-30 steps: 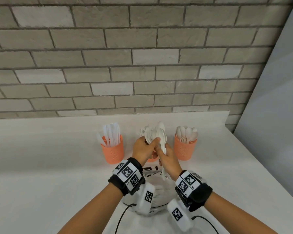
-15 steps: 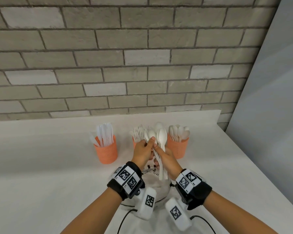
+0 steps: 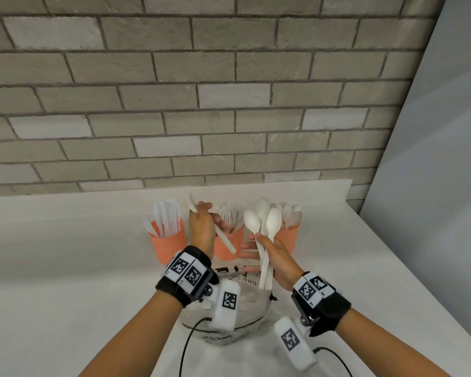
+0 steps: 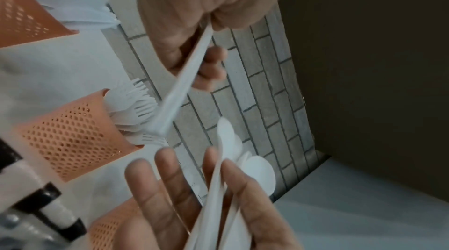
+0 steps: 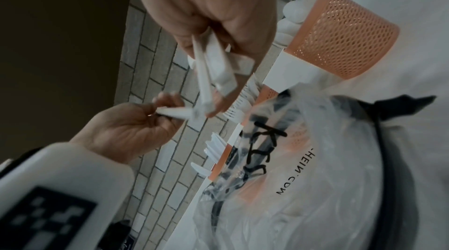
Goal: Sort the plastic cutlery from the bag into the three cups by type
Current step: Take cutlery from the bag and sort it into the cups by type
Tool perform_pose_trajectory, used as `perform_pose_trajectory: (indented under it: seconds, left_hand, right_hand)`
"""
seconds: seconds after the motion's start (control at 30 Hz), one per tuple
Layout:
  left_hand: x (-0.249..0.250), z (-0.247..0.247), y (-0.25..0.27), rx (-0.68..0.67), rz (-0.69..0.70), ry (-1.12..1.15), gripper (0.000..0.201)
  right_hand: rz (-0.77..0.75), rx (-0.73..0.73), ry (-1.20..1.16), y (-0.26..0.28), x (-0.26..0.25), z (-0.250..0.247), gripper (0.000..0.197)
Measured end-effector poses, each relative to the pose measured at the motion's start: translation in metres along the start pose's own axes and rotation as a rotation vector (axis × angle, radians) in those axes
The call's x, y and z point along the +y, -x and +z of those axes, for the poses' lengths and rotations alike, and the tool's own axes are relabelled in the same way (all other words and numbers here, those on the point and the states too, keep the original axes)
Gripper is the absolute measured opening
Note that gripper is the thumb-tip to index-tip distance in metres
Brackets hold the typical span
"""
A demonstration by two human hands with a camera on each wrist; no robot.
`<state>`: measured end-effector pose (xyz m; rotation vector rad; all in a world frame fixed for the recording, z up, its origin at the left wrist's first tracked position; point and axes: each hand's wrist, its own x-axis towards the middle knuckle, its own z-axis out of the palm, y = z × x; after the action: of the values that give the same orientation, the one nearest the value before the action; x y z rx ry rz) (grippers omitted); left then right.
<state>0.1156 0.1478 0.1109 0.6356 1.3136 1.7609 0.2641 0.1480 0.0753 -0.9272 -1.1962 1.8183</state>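
My left hand (image 3: 201, 227) pinches a single white plastic fork (image 3: 225, 239), tines up, in front of the left and middle cups. My right hand (image 3: 272, 257) grips a bundle of white spoons (image 3: 263, 221) by the handles, bowls up. Three orange mesh cups stand in a row at the back: a knife cup (image 3: 170, 244), a fork cup (image 3: 229, 247) and a spoon cup (image 3: 290, 238). The clear plastic bag (image 3: 229, 311) lies under my wrists. In the right wrist view the spoon handles (image 5: 211, 66) stick out below my right hand (image 5: 206, 14), and my left hand (image 5: 128, 129) holds the fork (image 5: 175, 113).
The white counter (image 3: 65, 268) runs left and right of the cups. A grey brick wall (image 3: 174, 104) rises behind them and a pale panel (image 3: 433, 186) closes the right side. Black cables (image 3: 191, 341) trail from the wrist cameras over the bag.
Both hands held one bundle together in front of the middle cup. Now they are apart: my left hand has drawn a fork out to the left, while my right keeps the spoons.
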Motion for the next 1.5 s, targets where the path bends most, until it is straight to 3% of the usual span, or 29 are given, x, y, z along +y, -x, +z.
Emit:
perform_pose_trajectory:
  seconds: [0.07, 0.17, 0.27, 0.5, 0.6, 0.77, 0.93, 1.1, 1.23, 1.37, 1.5]
  left_hand:
    - [0.001, -0.003, 0.001, -0.043, -0.038, -0.096, 0.02]
    - [-0.006, -0.004, 0.012, -0.209, -0.039, -0.343, 0.021]
    - [-0.013, -0.002, 0.022, -0.317, -0.044, -0.377, 0.027]
    - [-0.003, -0.001, 0.019, -0.311, -0.015, -0.282, 0.03]
    - [0.0, 0.0, 0.018, -0.302, -0.026, -0.297, 0.032]
    - [-0.003, 0.005, 0.019, -0.286, 0.005, -0.306, 0.015]
    - [-0.004, 0.005, 0.015, -0.284, 0.035, -0.34, 0.018]
    - [-0.008, 0.01, 0.013, -0.292, 0.144, -0.538, 0.033]
    - [-0.011, 0.015, 0.016, -0.385, 0.225, -0.767, 0.037]
    - [-0.01, 0.02, 0.019, -0.464, 0.182, -0.812, 0.04]
    - [-0.009, 0.027, 0.021, -0.489, 0.05, -0.685, 0.045]
  right_hand:
    - [-0.001, 0.008, 0.013, 0.0, -0.001, -0.002, 0.021]
    - [0.0, 0.0, 0.055, 0.001, -0.001, -0.001, 0.026]
    - [0.013, -0.04, 0.012, -0.002, 0.001, 0.001, 0.032]
    - [0.123, -0.21, -0.163, 0.002, -0.008, -0.003, 0.033]
    - [0.114, -0.271, -0.069, 0.001, -0.007, -0.002, 0.037]
    - [0.066, -0.274, 0.149, 0.0, -0.003, 0.002, 0.047]
    - [0.094, -0.35, 0.312, 0.004, -0.003, 0.008, 0.032]
    - [0.119, -0.208, 0.18, -0.001, -0.009, 0.01, 0.016]
    - [0.065, -0.115, 0.285, -0.004, -0.017, 0.005, 0.009]
    - [0.043, -0.057, 0.408, -0.007, -0.026, -0.001, 0.006]
    - [-0.022, 0.022, 0.507, -0.01, -0.032, -0.01, 0.019]
